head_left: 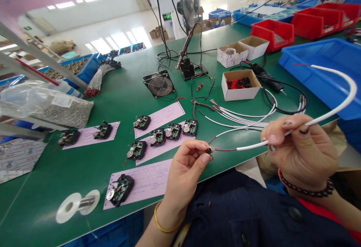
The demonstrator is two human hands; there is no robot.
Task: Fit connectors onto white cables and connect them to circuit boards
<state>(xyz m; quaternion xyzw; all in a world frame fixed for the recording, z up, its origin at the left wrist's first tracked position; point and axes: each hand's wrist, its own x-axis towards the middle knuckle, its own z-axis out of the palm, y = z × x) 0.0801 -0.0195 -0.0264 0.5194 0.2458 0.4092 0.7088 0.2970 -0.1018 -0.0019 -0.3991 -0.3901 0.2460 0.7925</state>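
My right hand [303,149] is closed round a white cable [338,106] near one end. That end points left, with thin red and bare wires [224,149] coming out of its sheath; the other end arcs up and right to a thin red wire tip. Between the thumb and fingers of my left hand [188,164] is a small black piece [208,150], right at the wire tips. Whether the wire touches the piece is hard to see. More white cables [242,117] lie bundled on the green bench behind my hands.
Several small circuit-board assemblies [121,190] rest on pink paper sheets [152,181] at left. A solder spool [77,205] lies near the front edge. Farther back are pliers [194,108], a square fan [160,84], a soldering iron stand [191,70], a box of red and black pieces [241,89] and a blue tray [324,78].
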